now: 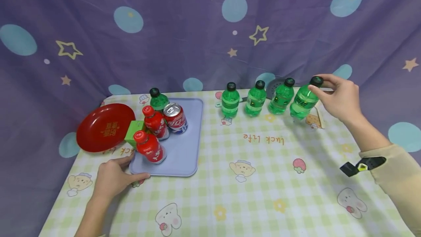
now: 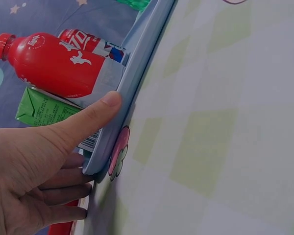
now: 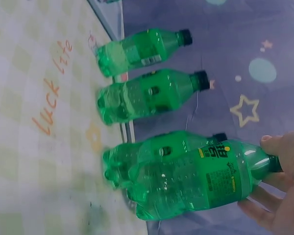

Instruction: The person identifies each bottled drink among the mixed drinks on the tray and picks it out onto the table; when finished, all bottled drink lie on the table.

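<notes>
My right hand (image 1: 342, 96) pinches the neck of a green soda bottle (image 3: 186, 183) with a black cap, at the right end of a row. The bottle leans, its cap toward my hand. Three similar green bottles (image 1: 254, 100) stand beside it. On the left, my left hand (image 1: 113, 176) grips the near left corner of a pale blue tray (image 1: 182, 156), thumb along the front rim, fingers by the left side. Two red bottles (image 2: 63, 63), a red soda can (image 1: 175, 118), a green drink carton (image 2: 41, 107) and another green bottle (image 1: 159, 100) stand on the tray.
Left of the tray, a red plate (image 1: 102, 127) tilts up by the curtain. A dark perforated skimmer (image 1: 273, 87) lies behind the bottle row. A checked cloth (image 1: 210, 193) covers the table, and a purple curtain (image 1: 184, 28) hangs along its back.
</notes>
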